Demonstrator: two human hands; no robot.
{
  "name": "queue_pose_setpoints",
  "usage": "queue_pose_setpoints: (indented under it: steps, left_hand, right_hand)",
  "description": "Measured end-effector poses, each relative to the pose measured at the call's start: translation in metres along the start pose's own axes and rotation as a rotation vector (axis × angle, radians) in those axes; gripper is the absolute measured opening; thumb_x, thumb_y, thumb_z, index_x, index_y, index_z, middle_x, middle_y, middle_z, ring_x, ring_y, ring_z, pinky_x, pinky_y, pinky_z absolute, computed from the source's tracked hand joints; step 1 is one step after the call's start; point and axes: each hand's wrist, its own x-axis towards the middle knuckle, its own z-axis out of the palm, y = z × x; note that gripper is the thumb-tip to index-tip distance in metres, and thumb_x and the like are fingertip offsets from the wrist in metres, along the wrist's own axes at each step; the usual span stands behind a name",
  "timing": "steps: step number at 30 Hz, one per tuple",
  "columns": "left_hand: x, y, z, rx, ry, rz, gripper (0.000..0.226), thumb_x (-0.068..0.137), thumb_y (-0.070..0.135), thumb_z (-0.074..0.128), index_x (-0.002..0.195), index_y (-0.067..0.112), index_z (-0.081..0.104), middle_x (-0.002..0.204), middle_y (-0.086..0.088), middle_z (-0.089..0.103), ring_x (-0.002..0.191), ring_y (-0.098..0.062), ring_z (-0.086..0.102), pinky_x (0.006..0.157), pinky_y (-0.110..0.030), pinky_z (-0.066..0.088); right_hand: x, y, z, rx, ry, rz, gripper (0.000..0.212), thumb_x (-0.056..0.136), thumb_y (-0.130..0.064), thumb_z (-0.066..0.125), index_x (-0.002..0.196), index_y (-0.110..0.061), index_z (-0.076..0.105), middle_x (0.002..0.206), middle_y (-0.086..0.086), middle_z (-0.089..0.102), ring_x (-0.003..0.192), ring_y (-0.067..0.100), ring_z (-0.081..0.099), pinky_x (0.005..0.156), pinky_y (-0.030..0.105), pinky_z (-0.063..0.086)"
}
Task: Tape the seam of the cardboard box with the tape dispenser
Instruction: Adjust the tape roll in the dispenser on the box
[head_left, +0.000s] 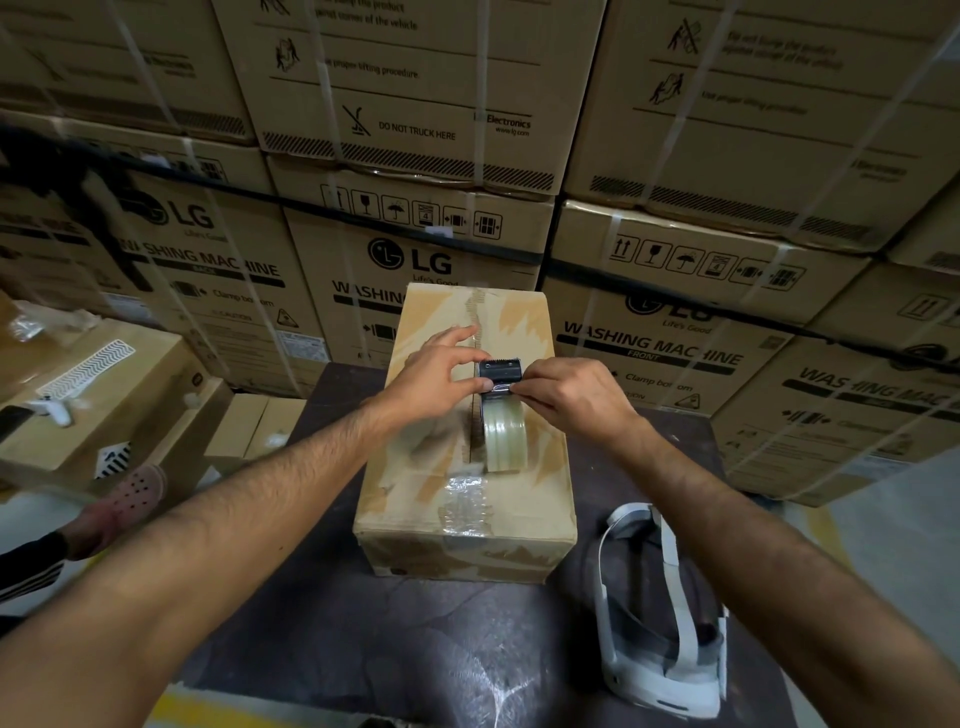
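A long brown cardboard box (415, 525) lies on a dark table, its top seam (474, 431) running away from me. Old crumpled clear tape (465, 501) covers the near end of the seam. The tape dispenser (500, 371), black with a toothed blade, stands on the box top with a clear tape roll (503, 439) behind it. My left hand (441, 371) pinches the dispenser's front edge with thumb and forefinger, its other fingers spread over the box. My right hand (569, 392) pinches the same spot from the right side.
A white headset with straps (654, 613) lies on the dark table (374, 639) right of the box. Stacked washing machine cartons (426, 208) wall the back. Smaller boxes (104, 395) stand at left, with another person's foot in a pink clog (132, 491).
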Motion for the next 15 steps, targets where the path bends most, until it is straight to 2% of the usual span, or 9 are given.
queue_pose_setpoints:
  steps: [4, 6, 8, 10, 12, 15]
  left_hand:
    - [-0.001, 0.003, -0.001, -0.005, -0.001, -0.015, 0.045, 0.089, 0.044, 0.078, 0.132, 0.033, 0.069, 0.165, 0.009, 0.037, 0.155, -0.016, 0.026, 0.124, -0.057, 0.024]
    - [-0.002, 0.004, -0.002, -0.010, 0.002, -0.021, 0.045, 0.090, 0.044, 0.078, 0.132, 0.033, 0.069, 0.165, 0.010, 0.037, 0.155, -0.016, 0.027, 0.124, -0.058, 0.024]
    - [-0.003, 0.003, -0.002, -0.016, 0.010, -0.021, 0.046, 0.088, 0.045, 0.079, 0.131, 0.033, 0.070, 0.164, 0.011, 0.038, 0.154, -0.016, 0.028, 0.123, -0.059, 0.025]
    - [-0.004, 0.001, 0.000, -0.022, 0.020, -0.019, 0.047, 0.086, 0.049, 0.080, 0.130, 0.035, 0.071, 0.164, 0.011, 0.039, 0.153, -0.016, 0.030, 0.123, -0.059, 0.027]
    - [-0.004, 0.000, 0.001, -0.027, 0.027, -0.022, 0.047, 0.085, 0.050, 0.080, 0.129, 0.035, 0.071, 0.163, 0.012, 0.039, 0.153, -0.015, 0.031, 0.123, -0.059, 0.027]
    - [-0.005, 0.003, 0.001, -0.025, 0.038, -0.027, 0.047, 0.085, 0.048, 0.081, 0.129, 0.035, 0.071, 0.163, 0.012, 0.040, 0.152, -0.014, 0.032, 0.123, -0.058, 0.027]
  right_hand:
    - [-0.002, -0.008, 0.004, 0.038, 0.027, 0.133, 0.015, 0.102, -0.025, 0.068, 0.101, -0.014, 0.079, 0.095, 0.001, 0.075, 0.078, 0.025, 0.071, 0.059, 0.041, 0.057]
    - [-0.007, -0.020, 0.007, 0.136, 0.088, 0.355, 0.014, 0.099, -0.030, 0.074, 0.098, -0.017, 0.079, 0.093, -0.004, 0.076, 0.077, 0.017, 0.072, 0.063, 0.038, 0.059]
    - [-0.012, -0.038, 0.011, 0.297, 0.165, 0.696, 0.019, 0.092, -0.039, 0.082, 0.095, -0.021, 0.082, 0.088, -0.010, 0.078, 0.076, 0.006, 0.072, 0.070, 0.035, 0.062]
    - [-0.014, -0.053, 0.017, 0.444, 0.169, 0.981, 0.023, 0.083, -0.045, 0.088, 0.091, -0.023, 0.084, 0.083, -0.014, 0.079, 0.077, 0.000, 0.073, 0.076, 0.033, 0.063]
    - [-0.014, -0.065, 0.023, 0.588, 0.168, 1.166, 0.024, 0.079, -0.045, 0.091, 0.090, -0.025, 0.086, 0.081, -0.015, 0.080, 0.078, -0.003, 0.074, 0.082, 0.033, 0.063]
    - [-0.011, -0.075, 0.029, 0.708, 0.253, 1.309, 0.020, 0.077, -0.042, 0.094, 0.089, -0.028, 0.086, 0.086, -0.014, 0.081, 0.087, 0.000, 0.076, 0.090, 0.036, 0.062]
